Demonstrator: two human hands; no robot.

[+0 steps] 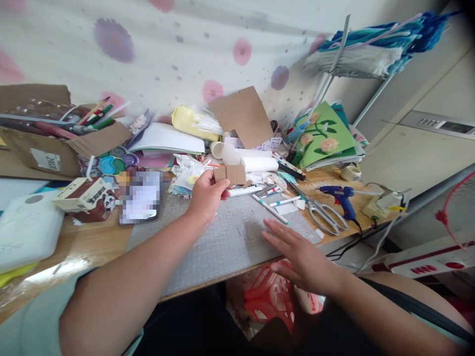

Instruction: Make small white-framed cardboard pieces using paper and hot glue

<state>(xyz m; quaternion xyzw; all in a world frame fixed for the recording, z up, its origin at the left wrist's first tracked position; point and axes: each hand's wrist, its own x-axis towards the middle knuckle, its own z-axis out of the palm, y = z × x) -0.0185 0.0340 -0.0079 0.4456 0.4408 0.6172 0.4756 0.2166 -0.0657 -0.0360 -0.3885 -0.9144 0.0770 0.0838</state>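
Observation:
Between thumb and fingers, my left hand (208, 198) grips a small piece of brown cardboard (234, 174), held up above the far part of the grey cutting mat (208, 257). My right hand (291, 249) is over the mat's right front edge, fingers stretched out, with nothing in it. Several white markers (270, 208) lie beyond its fingertips. To its right are large grey-handled scissors (326, 215) and a blue glue gun (341, 198).
A panda drink carton (87, 198) and a white plastic case (29, 227) stand at left, below a cardboard box (40, 153) of pens. Paper rolls (256, 164) and a cardboard sheet (247, 116) are at the back. A red bag (269, 296) hangs below the desk edge.

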